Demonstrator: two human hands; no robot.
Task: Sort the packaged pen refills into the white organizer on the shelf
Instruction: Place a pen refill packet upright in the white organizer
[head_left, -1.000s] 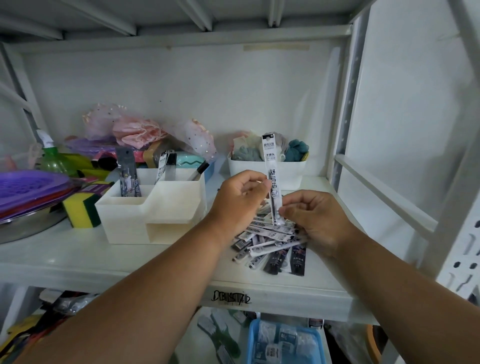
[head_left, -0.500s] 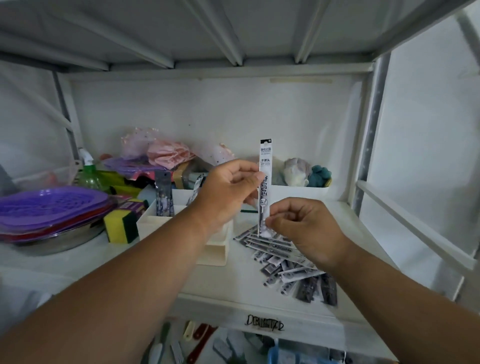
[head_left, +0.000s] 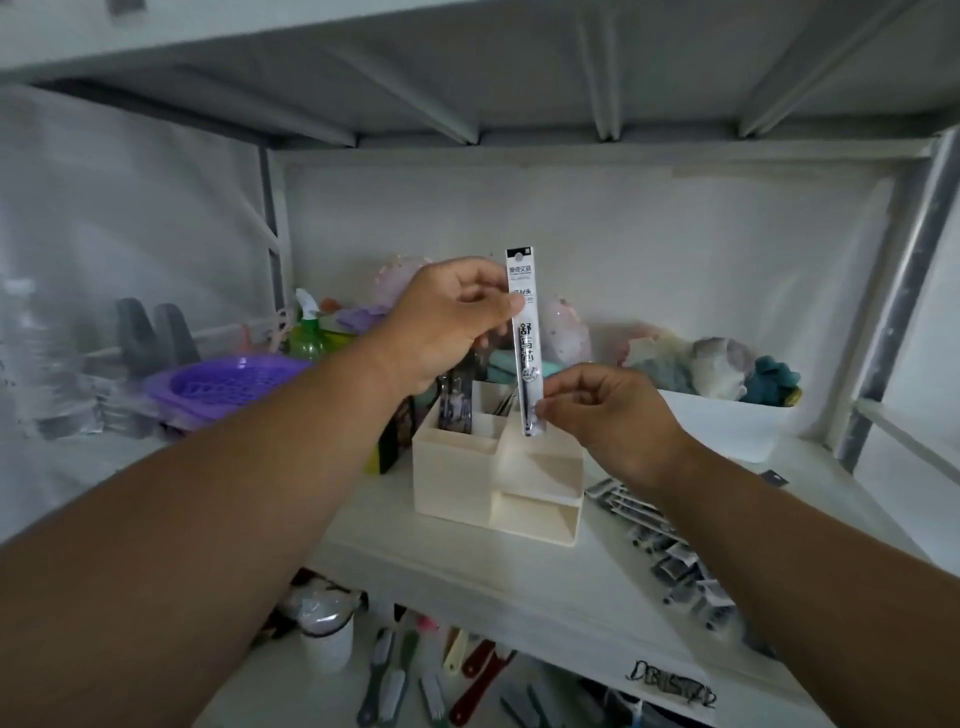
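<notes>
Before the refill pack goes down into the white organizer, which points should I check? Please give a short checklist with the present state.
1. Refill pack held by both hands: ok, left hand pinches near the top, right hand near the bottom.
2. Pack upright: ok.
3. Pack above the white organizer: ok.
4. Target compartment has room: cannot tell, the hands hide it.
5. More loose refill packs waiting on the shelf: ok.

Both hands hold one packaged refill (head_left: 524, 332) upright above the white organizer (head_left: 498, 478): left hand (head_left: 447, 327) pinches near its top, right hand (head_left: 602, 415) its bottom. More refills (head_left: 660, 545) lie toward the shelf (head_left: 467, 566)'s right front edge.
</notes>
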